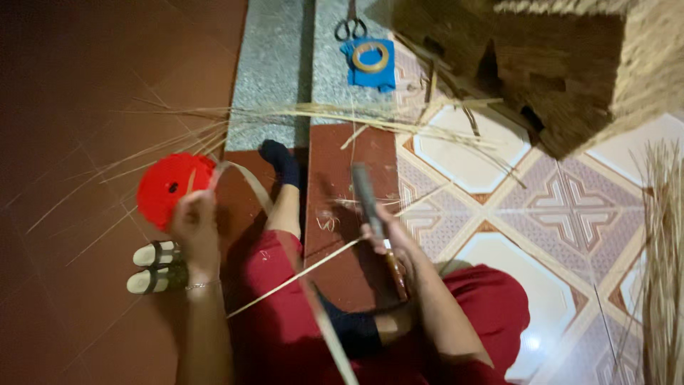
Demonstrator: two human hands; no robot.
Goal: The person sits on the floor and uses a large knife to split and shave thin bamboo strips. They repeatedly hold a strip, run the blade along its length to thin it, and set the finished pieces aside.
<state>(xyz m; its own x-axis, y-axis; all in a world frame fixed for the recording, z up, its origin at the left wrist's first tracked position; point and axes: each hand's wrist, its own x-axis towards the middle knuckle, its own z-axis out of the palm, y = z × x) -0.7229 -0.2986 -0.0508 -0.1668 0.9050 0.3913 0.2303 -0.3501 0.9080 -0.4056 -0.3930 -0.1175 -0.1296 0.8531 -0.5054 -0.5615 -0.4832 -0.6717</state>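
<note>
Your left hand [194, 224], at centre left of the frame, pinches a pale, thin bamboo strip [299, 274] that arcs up and runs down across your red-trousered lap. Your right hand [388, 239], at centre, is clenched on a knife [367, 196], blade blurred. The strip's lower end runs off the bottom edge.

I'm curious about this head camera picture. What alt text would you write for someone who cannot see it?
Seen from above, a seated person in red trousers holds a thin bamboo strip in the left hand and a large knife in the right hand. Nearby on the floor lie a red plastic stool, sandals, loose straw strips, scissors, a tape roll and a woven basket.
</note>
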